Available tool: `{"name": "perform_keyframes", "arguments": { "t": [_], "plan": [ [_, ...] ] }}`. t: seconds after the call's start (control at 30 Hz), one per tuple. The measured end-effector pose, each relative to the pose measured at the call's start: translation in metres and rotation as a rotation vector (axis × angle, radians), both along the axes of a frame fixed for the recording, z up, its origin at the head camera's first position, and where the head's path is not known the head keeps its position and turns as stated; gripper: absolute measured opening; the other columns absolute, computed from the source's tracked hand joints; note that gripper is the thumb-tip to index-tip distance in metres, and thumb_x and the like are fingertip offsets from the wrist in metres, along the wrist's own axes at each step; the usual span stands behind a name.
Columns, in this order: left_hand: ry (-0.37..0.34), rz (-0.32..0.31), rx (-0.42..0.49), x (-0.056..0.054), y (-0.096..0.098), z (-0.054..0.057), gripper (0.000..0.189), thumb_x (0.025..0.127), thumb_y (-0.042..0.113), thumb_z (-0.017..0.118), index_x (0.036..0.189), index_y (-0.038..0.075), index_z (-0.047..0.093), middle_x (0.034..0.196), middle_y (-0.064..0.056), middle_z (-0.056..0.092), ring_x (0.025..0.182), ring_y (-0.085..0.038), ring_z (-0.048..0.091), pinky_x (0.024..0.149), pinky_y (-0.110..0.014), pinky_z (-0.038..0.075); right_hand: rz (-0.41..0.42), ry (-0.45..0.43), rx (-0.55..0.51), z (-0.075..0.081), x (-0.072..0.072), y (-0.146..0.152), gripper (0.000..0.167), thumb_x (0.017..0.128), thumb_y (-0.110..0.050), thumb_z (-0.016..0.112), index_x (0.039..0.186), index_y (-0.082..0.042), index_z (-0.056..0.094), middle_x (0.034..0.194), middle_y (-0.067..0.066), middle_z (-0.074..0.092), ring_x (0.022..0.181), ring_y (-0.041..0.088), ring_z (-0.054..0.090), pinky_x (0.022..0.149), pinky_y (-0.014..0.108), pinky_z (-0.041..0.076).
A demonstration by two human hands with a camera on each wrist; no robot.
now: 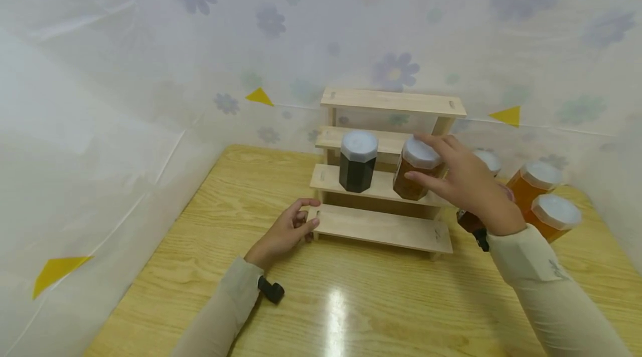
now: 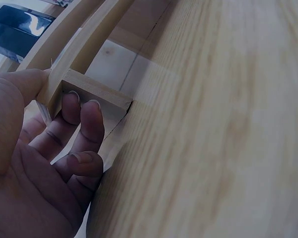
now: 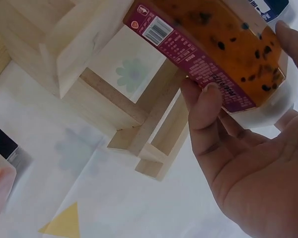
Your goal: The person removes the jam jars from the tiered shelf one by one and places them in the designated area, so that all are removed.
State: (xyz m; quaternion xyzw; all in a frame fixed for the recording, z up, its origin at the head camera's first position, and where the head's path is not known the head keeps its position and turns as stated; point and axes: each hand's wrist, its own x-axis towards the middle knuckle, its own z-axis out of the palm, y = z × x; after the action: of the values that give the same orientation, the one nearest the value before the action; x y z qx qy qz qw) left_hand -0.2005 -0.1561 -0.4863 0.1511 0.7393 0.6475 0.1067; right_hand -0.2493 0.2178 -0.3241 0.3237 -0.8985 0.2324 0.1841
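My left hand pinches the left end of the lowest step of a four-step wooden display rack. In the left wrist view the thumb lies on top of the board and fingertips curl beneath it. My right hand grips a jar of amber preserve with dark seeds near its white lid, at the second step from the bottom. Whether its base touches that step, I cannot tell. A purple label with a barcode runs along the jar's side. To its left, a dark jar with a white lid stands on the same step.
Right of the rack, several more white-lidded jars stand on the wood-grain table, including an amber jar; my right arm partly hides some. A flowered sheet hangs behind, with yellow triangles on it.
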Motion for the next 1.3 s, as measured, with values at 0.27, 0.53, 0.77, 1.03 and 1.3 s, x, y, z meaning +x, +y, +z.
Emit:
{"name": "perform_keyframes", "arguments": {
  "t": [0.27,0.53,0.77,1.03,1.3],
  "plan": [
    [-0.006,-0.001,0.002,0.000,0.000,0.001,0.043,0.107,0.021,0.061,0.147,0.018,0.047,0.075,-0.004,0.045,0.082,-0.039,0.061,0.078,-0.042,0.057,-0.038,0.057,-0.033,-0.007,-0.003,-0.004,0.072,0.087,-0.024,0.086,0.151,-0.012,0.053,0.122,0.020,0.061,0.095,0.036,0.063,0.068,0.053,0.056],
    [0.002,-0.007,-0.002,0.000,0.000,0.000,0.044,0.107,0.020,0.061,0.148,0.016,0.047,0.075,-0.004,0.046,0.082,-0.038,0.062,0.077,-0.041,0.057,-0.049,0.114,-0.072,-0.013,-0.003,-0.005,0.071,0.084,-0.021,0.087,0.148,-0.012,0.057,0.120,0.019,0.062,0.093,0.033,0.062,0.066,0.050,0.054],
    [-0.003,0.002,-0.011,0.000,-0.001,0.001,0.044,0.106,0.022,0.062,0.148,0.017,0.047,0.075,-0.005,0.047,0.081,-0.036,0.062,0.077,-0.041,0.056,-0.045,0.176,-0.098,-0.010,0.000,-0.001,0.070,0.079,-0.018,0.091,0.142,-0.010,0.062,0.116,0.021,0.064,0.090,0.035,0.063,0.063,0.049,0.052],
    [-0.026,0.013,-0.009,0.000,-0.001,0.000,0.044,0.106,0.024,0.063,0.147,0.020,0.048,0.075,-0.004,0.047,0.079,-0.033,0.061,0.077,-0.039,0.056,-0.072,0.204,-0.080,0.004,0.009,0.009,0.069,0.077,-0.017,0.091,0.139,-0.009,0.064,0.117,0.022,0.065,0.086,0.033,0.062,0.060,0.048,0.050],
    [-0.012,0.001,0.000,-0.001,0.000,0.000,0.044,0.106,0.022,0.062,0.148,0.016,0.047,0.074,-0.003,0.043,0.079,-0.036,0.060,0.077,-0.040,0.056,-0.090,0.281,-0.091,0.014,0.018,0.026,0.071,0.072,-0.016,0.092,0.138,-0.012,0.066,0.119,0.019,0.067,0.082,0.029,0.062,0.060,0.031,0.043]
  ]
}}
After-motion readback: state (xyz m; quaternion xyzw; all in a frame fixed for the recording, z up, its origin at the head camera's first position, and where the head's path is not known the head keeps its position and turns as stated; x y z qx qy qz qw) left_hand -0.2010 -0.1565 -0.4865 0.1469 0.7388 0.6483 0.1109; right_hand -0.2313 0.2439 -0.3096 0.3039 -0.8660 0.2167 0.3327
